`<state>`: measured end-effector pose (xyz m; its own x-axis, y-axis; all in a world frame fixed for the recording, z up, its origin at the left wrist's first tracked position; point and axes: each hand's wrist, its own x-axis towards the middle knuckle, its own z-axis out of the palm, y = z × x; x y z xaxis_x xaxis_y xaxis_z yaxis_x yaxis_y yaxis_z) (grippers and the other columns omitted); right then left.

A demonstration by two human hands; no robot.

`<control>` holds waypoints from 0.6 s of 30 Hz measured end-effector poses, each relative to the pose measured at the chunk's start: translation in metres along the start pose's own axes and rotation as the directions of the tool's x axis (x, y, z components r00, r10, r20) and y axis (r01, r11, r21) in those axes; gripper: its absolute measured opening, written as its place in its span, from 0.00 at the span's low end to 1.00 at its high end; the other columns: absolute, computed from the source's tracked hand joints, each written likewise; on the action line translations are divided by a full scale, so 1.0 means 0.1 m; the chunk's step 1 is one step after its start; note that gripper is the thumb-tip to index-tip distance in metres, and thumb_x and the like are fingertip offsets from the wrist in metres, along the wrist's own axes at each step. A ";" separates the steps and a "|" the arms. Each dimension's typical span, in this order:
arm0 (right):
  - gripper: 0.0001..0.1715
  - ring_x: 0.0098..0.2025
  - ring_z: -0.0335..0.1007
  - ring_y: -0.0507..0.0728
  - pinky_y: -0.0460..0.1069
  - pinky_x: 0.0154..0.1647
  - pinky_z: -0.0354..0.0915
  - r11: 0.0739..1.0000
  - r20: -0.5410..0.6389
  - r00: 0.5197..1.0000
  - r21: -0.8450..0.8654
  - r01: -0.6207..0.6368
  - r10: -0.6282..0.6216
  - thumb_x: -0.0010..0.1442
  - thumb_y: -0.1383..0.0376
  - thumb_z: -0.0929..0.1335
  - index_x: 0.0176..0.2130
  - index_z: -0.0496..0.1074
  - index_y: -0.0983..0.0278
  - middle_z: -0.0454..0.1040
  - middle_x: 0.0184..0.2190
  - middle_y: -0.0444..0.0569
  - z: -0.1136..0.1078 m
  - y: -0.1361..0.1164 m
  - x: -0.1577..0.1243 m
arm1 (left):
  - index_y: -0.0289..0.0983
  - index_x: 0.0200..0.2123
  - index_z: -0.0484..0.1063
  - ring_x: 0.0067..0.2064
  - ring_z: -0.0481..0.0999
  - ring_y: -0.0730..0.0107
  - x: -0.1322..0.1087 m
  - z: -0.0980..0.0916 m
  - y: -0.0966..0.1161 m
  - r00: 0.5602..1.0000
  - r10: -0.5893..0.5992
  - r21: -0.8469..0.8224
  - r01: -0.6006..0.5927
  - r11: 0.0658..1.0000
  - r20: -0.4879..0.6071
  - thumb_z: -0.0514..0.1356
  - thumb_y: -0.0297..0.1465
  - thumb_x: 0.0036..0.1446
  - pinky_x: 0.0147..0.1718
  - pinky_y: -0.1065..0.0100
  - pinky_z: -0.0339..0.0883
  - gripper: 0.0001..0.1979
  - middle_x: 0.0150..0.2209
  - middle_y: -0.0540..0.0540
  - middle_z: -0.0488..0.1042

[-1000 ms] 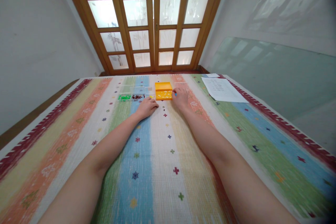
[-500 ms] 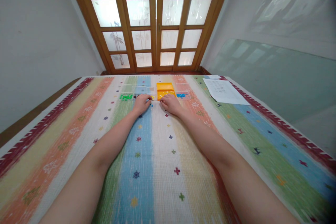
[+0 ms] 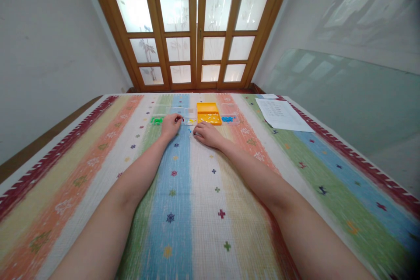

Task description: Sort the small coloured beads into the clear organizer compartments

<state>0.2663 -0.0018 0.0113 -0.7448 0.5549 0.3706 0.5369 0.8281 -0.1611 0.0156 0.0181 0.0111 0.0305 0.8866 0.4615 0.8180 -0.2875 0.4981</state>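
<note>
My left hand (image 3: pixel 171 126) is over the clear box of dark pieces, its thumb and fingers pinched together. Whatever they hold is too small to make out. My right hand (image 3: pixel 208 134) rests low on the cloth in front of the yellow box (image 3: pixel 209 107), fingers curled and their tips close together beside tiny blue pieces (image 3: pixel 190 131). I cannot make out what is in them. White pieces lie in the open yellow box. Left of my left hand is a clear box of green pieces (image 3: pixel 157 120). Yellow pieces (image 3: pixel 191 121) sit between my hands, and blue pieces (image 3: pixel 227 119) fill a clear box at right.
A striped, patterned tablecloth (image 3: pixel 210 210) covers the table. A printed paper sheet (image 3: pixel 282 115) lies at the far right. Beyond the table stand wooden doors with glass panes (image 3: pixel 210 48), and a glass panel (image 3: pixel 328 92) leans on the right wall.
My left hand has moved left, from near the yellow pieces to over the dark ones. My right hand has drawn slightly left and nearer to me, uncovering the yellow box's front.
</note>
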 end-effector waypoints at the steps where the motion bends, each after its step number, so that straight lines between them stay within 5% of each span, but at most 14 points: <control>1: 0.11 0.53 0.68 0.62 0.55 0.57 0.62 1.000 -0.003 1.000 -0.002 -0.005 0.005 0.71 0.62 0.67 0.48 0.79 0.62 0.78 0.46 0.54 0.00 0.00 0.00 | 0.39 0.43 0.80 0.44 0.77 0.58 0.01 -0.01 -0.02 0.999 -0.030 0.000 0.030 1.000 -0.013 0.60 0.31 0.64 0.50 0.59 0.68 0.09 0.41 0.43 0.82; 18: 0.12 0.50 0.67 0.61 0.53 0.52 0.61 0.970 0.015 0.978 -0.135 -0.203 0.207 0.71 0.67 0.66 0.45 0.80 0.63 0.79 0.44 0.55 -0.07 -0.01 0.00 | 0.40 0.45 0.79 0.44 0.78 0.60 0.02 -0.06 -0.08 0.974 -0.215 0.020 0.217 0.976 -0.071 0.59 0.31 0.63 0.46 0.63 0.67 0.10 0.43 0.43 0.82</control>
<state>0.2683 -0.0026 0.0175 -0.6235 0.7155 0.3152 0.7253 0.6798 -0.1084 0.0059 0.0196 0.0129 -0.1866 0.8998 0.3943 0.8163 -0.0813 0.5719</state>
